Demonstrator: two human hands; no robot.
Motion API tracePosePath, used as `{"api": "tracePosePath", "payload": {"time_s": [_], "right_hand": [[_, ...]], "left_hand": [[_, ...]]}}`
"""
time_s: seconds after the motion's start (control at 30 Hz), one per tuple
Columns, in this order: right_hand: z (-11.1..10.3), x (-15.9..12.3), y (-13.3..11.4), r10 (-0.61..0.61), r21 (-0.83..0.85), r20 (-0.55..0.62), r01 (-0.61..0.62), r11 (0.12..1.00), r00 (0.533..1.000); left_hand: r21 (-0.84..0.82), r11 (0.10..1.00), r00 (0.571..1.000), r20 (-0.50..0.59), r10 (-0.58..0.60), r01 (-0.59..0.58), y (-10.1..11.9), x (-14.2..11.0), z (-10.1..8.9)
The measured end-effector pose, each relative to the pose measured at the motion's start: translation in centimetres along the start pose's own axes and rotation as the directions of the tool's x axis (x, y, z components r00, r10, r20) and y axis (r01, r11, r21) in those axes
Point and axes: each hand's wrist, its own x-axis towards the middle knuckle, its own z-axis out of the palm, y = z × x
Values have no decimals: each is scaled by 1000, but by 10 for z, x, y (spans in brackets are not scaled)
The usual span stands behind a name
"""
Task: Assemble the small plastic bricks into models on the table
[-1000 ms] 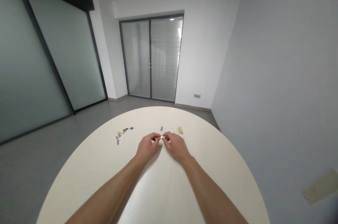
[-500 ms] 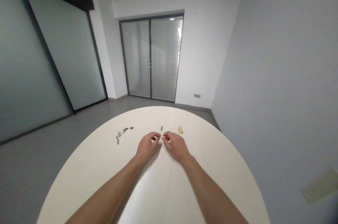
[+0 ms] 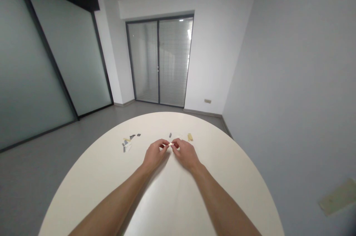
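Observation:
My left hand (image 3: 156,152) and my right hand (image 3: 184,152) meet over the middle of the round white table (image 3: 172,199). Between their fingertips is a small pale piece (image 3: 171,144), pinched from both sides; its exact kind is too small to make out. Just beyond the fingers lies a small grey block-like piece (image 3: 170,135). Past my right hand rests a flat yellow piece (image 3: 190,137), with tiny white bits (image 3: 180,136) beside it.
Left of my hands, a loose group of grey, white and yellow pieces (image 3: 127,145) lies on the table. Dark pieces (image 3: 132,136) and a separate dark piece (image 3: 138,135) sit behind it. Beyond the table's far edge are a glass door (image 3: 172,62) and walls.
My hands stay in nearly the same place. The fingertips have shifted slightly, and more of the pale piece shows between them. The pieces on the table have not moved.

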Motion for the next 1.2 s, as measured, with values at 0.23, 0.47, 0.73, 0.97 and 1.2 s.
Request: {"api": "tracePosePath", "payload": {"time_s": [0.23, 0.47, 0.73, 0.97, 1.2], "right_hand": [[2, -1, 2, -30, 38, -10, 30, 999, 999], [1, 1, 1, -111, 78, -50, 114, 990, 993], [2, 0, 3, -111, 60, -35, 113, 992, 993], [1, 0, 2, -101, 53, -16, 101, 993, 995], [3, 1, 7, -70, 28, -59, 71, 997, 996]], "left_hand": [[4, 1000, 1000, 2, 9, -9, -2, 0, 1], [7, 1000, 1000, 4, 19, -19, -4, 1, 1], [24, 1000, 1000, 7, 15, -15, 0, -1, 0], [48, 999, 1000, 14, -16, 15, -1, -1, 0], [115, 993, 1000, 7, -20, 19, -12, 0, 4]]}}
